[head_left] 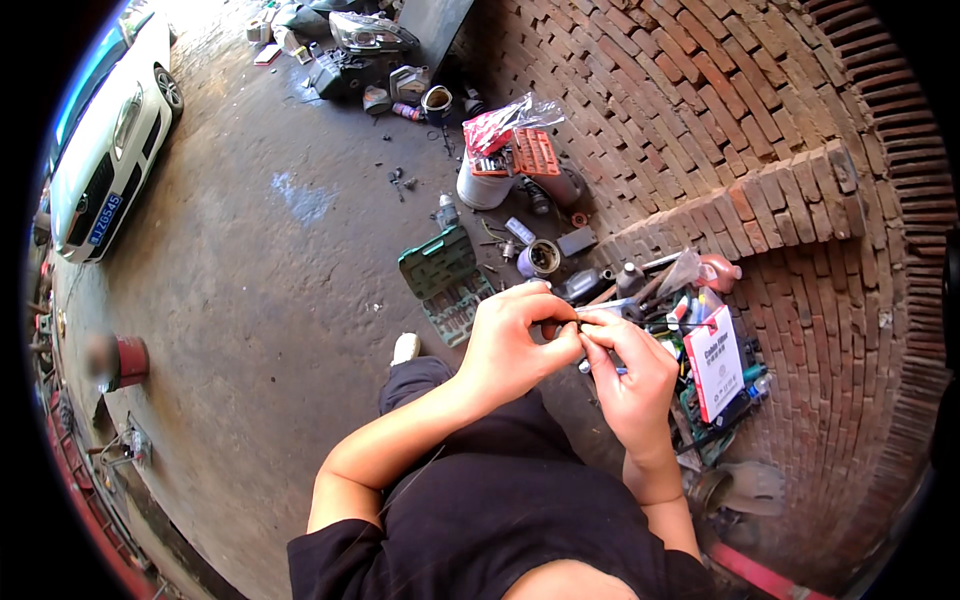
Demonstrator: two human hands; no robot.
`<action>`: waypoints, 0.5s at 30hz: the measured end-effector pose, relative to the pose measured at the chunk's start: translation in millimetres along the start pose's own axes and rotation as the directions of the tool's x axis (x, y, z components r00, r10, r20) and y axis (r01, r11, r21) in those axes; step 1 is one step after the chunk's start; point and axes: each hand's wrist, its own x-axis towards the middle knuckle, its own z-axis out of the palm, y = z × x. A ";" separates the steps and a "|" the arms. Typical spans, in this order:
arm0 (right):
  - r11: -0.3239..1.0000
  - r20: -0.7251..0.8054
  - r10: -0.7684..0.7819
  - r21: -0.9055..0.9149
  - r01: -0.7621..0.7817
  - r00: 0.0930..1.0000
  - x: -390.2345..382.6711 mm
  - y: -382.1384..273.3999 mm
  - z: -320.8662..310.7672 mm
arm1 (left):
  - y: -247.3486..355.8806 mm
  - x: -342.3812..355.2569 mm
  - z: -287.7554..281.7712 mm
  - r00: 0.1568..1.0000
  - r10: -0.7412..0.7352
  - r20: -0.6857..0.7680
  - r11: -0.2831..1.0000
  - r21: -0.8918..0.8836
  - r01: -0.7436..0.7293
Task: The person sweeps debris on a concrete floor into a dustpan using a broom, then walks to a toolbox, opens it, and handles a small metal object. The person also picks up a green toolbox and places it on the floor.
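Note:
My left hand [522, 335] and my right hand [632, 368] meet in front of my chest, fingertips pressed together in a pinch. Something small and dark shows between them, too covered by the fingers to name. A thin dark rod [685, 324] shows just right of my right hand; whether it belongs to what I pinch, I cannot tell. Beyond my left hand, an open green tool case [440, 262] lies on the floor with tools in its lower half. Close to my right hand stands a white box with red edges [716, 365], on a heap of tools and bottles.
A brick wall [690, 110] rises on the right. A white bucket [484, 187] carries an orange case [535, 152] and plastic wrapping. A purple can [539, 258] stands nearer. Car parts [370, 35] lie far back. A white car [115, 140] and red bucket [128, 360] are left.

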 end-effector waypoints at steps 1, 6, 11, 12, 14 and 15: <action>1.000 0.010 -0.027 0.004 0.027 1.000 1.5 0.7 -1.4 | -2.6 0.2 -0.4 1.000 0.020 -0.003 1.000 0.001 -0.020; 0.987 0.103 0.044 0.150 -0.059 0.994 7.4 10.0 -8.1 | -1.9 0.7 -10.8 0.998 0.057 0.041 0.998 0.017 -0.057; 0.988 0.064 -0.152 0.000 0.152 0.986 13.9 18.5 -8.2 | 3.8 1.7 -12.3 0.992 0.002 0.126 0.997 -0.077 0.008; 0.984 0.052 -0.177 -0.012 0.178 0.983 14.2 20.3 -6.0 | 4.2 2.6 -12.8 0.991 0.005 0.131 0.997 -0.082 0.006; 0.980 0.042 -0.198 -0.022 0.199 0.979 16.8 22.8 -1.2 | 0.1 3.7 -14.0 0.992 -0.002 0.126 0.995 -0.097 0.014; 0.977 0.037 -0.209 -0.026 0.210 0.977 18.1 23.1 0.4 | -2.0 3.7 -14.9 0.992 -0.006 0.123 0.994 -0.104 0.019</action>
